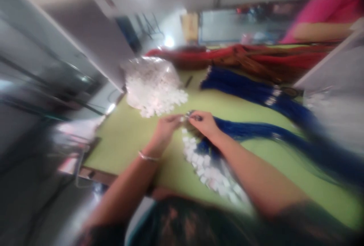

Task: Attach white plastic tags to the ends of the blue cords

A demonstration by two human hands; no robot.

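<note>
My left hand point(166, 126) is closed in a pinch, its fingertips on a small white connector point(182, 118). Close against it on the right, my right hand point(203, 122) pinches what looks like the end of a blue wire; blur hides the exact grip. From behind the right wrist a bundle of blue wires point(244, 129) runs off to the right. Below both hands, a row of white connectors point(203, 166) lies on the green table top point(125, 143), with more blue wire partly hidden under the right forearm.
A clear plastic bag point(150, 75) spills loose white connectors point(165, 101) beyond my hands. Another blue wire bundle point(239, 84) lies behind, with red and brown wires point(236, 58) along the back. A person's pink sleeve point(324, 10) shows at upper right. The table's edge point(96, 174) is at left.
</note>
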